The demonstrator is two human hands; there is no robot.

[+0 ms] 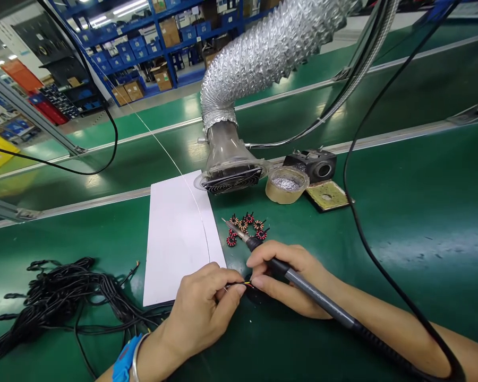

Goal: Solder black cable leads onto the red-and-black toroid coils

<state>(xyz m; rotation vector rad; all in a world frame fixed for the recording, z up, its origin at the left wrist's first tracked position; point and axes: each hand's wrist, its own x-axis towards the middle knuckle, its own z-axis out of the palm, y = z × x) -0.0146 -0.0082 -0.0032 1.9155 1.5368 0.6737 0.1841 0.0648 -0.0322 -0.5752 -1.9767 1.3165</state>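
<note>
My left hand point(207, 310) pinches the end of a black cable, whose thin coloured wires point(247, 283) stick out between my two hands. A thin solder wire point(202, 217) runs down from above to the same fingers. In my right hand point(292, 276) lies a soldering iron point(318, 297), its tip pointing up and left, over several small wire-wound ring coils point(242, 225). My right thumb and a finger are closed at the ends of the wires; how firmly they grip them I cannot tell. A white sheet point(175, 233) lies behind my left hand.
A bundle of black cables point(83, 297) lies at left. Behind the coils hangs a fume extractor hood point(233, 164) on a silver duct point(263, 58). A solder dross bowl point(284, 193), a yellow sponge tray point(327, 195) and a black iron stand point(313, 163) are at its right. The iron's cord point(362, 233) loops at right.
</note>
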